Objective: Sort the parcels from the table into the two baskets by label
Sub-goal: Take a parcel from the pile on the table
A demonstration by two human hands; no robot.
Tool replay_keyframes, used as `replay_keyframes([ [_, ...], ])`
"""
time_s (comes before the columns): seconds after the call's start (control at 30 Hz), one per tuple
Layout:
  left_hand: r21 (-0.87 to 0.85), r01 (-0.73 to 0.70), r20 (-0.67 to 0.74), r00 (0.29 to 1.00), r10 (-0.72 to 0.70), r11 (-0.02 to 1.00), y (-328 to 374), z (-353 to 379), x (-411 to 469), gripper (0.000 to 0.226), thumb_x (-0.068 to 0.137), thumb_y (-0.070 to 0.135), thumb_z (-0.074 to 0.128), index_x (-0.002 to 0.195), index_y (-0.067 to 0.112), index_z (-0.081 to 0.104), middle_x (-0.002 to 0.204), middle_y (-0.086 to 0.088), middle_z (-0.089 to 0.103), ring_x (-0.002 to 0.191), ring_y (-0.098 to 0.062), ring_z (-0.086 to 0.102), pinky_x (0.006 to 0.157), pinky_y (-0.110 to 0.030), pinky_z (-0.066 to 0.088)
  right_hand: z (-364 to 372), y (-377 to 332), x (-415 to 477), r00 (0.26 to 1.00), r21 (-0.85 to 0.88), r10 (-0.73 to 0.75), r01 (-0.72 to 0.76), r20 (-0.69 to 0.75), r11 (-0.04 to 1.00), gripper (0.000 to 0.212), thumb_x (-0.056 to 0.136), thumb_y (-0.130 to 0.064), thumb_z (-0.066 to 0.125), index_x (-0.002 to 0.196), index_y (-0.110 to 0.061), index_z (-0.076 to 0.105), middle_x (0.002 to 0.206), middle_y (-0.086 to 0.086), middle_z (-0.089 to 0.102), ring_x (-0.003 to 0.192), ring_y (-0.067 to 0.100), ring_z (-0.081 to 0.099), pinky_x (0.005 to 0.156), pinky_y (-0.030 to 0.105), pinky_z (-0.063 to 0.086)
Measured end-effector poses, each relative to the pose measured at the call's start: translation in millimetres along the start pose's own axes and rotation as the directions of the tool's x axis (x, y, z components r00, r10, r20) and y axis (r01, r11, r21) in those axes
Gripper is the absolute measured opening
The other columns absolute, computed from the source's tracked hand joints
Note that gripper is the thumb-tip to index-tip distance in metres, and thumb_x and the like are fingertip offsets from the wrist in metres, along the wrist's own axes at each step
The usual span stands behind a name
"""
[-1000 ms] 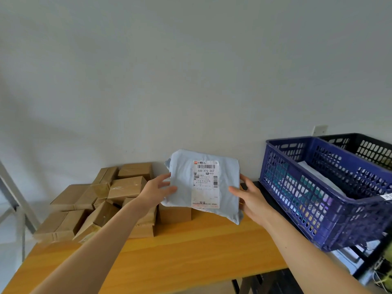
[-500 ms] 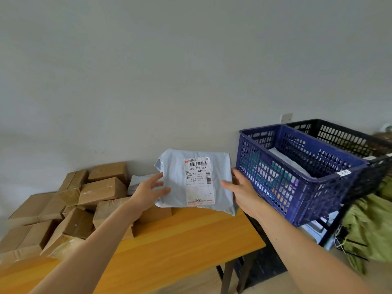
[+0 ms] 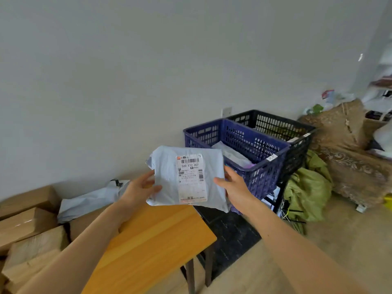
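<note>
Nearest to me, the wooden table fills the lower left, with stacked cardboard boxes along its left side and a second grey mailer lying behind them against the wall. Above the table's right end I hold the grey parcel upright in the air, label facing me. My left hand grasps its lower left edge, thumb on the front. My right hand grasps its right edge the same way. Directly behind the parcel stands the blue basket, which holds a white parcel. The parcel I hold overlaps the basket's near corner from this view and is not inside it. The black basket touches the blue one on its far side. To the right lie a green bag and brown patterned upholstery. Compared with half a second ago, the view has swung right, the boxes have shifted to the left edge, and the parcel has moved from beside the blue basket to in front of it. Both grips are unchanged.
</note>
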State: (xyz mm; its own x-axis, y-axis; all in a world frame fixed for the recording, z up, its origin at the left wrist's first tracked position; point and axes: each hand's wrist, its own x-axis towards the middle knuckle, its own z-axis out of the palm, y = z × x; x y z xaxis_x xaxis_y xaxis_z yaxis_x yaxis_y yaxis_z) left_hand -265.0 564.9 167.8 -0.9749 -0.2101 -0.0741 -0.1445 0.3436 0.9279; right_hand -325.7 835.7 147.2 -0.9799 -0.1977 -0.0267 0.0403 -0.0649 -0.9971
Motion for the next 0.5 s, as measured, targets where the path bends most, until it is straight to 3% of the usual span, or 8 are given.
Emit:
replay_keyframes([
  [0.1,0.023,-0.022,0.071,0.997,0.021,0.999,25.3,50.0,12.6,0.055,0.091,0.014,0.066,0.140,0.029,0.047,0.119,0.005,0.063,0.115,-0.024,0.059,0.102,-0.050,0.046,-55.5,-2.7,-1.4,0.996,-0.005,0.008,-0.009,-0.086,1.000,0.040,0.091,-0.005,0.062,0.124,-0.027,0.055,0.120,0.000,0.065,0.111,0.020,0.061,0.096,0.042,0.051],
  [0.23,0.028,-0.032,0.178,0.984,0.027,0.999,61.5,126.7,26.6,0.052,0.093,0.015,0.063,0.139,0.030,0.044,0.124,0.000,0.056,0.120,-0.026,0.052,0.106,-0.052,0.042,-137.0,-9.2,-5.5,0.984,-0.002,0.010,-0.010,-0.178,1.000,0.042,0.090,0.000,0.061,0.124,-0.023,0.054,0.123,0.004,0.063,0.114,0.027,0.060,0.099,0.051,0.048],
  [0.37,0.039,-0.033,0.246,0.969,0.023,0.999,93.9,206.6,36.4,0.045,0.094,0.017,0.062,0.134,0.031,0.048,0.124,-0.001,0.058,0.117,-0.026,0.054,0.106,-0.051,0.042,-219.7,-17.0,-10.7,0.973,-0.026,0.020,-0.027,-0.230,0.999,0.042,0.092,0.000,0.058,0.130,-0.016,0.051,0.124,0.005,0.061,0.113,0.026,0.059,0.098,0.048,0.049],
  [0.5,0.008,0.004,0.274,0.962,-0.006,1.000,120.7,283.7,46.2,0.047,0.092,0.015,0.064,0.134,0.030,0.049,0.118,-0.002,0.061,0.110,-0.024,0.058,0.101,-0.045,0.046,-297.6,-23.8,-15.1,0.964,-0.073,0.013,-0.034,-0.265,0.997,0.037,0.091,-0.001,0.059,0.122,-0.021,0.051,0.121,0.003,0.062,0.109,0.022,0.060,0.097,0.043,0.051],
])
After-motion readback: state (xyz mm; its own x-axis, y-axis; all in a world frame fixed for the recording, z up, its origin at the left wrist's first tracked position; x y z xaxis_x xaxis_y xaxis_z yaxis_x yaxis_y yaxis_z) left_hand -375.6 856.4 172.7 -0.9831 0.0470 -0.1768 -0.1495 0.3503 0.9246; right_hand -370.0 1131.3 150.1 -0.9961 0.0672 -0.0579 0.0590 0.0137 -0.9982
